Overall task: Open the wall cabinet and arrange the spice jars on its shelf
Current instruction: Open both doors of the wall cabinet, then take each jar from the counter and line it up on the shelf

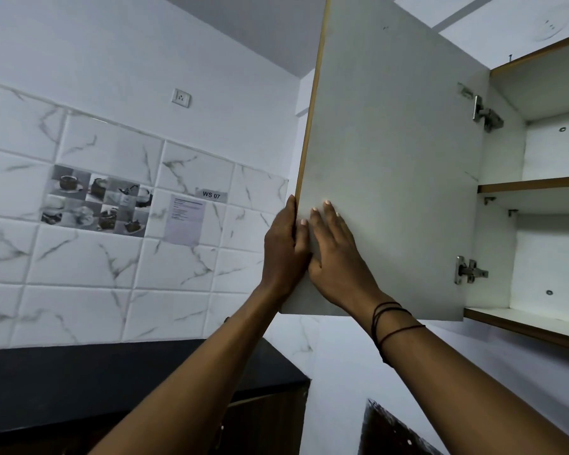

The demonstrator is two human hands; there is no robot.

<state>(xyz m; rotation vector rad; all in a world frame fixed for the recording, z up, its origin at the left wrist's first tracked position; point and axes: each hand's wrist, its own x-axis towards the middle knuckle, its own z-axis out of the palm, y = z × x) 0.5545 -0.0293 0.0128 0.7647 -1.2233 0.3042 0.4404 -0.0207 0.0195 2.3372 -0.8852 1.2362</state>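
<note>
The white cabinet door (395,142) of the wall cabinet (539,188) stands swung open, its inner face toward me. My left hand (284,251) grips the door's free edge low down, with the fingertips wrapped round onto the inner face. My right hand (335,257) presses flat on the inner face beside it, fingers straight. Inside the cabinet I see bare white shelves (532,185). No spice jars are in view.
Two metal hinges (486,114) (468,270) join the door to the cabinet. A marble-tiled wall (112,257) carries a socket (181,98) and a "WS 07" label (211,194). A dark countertop (112,382) runs below on the left.
</note>
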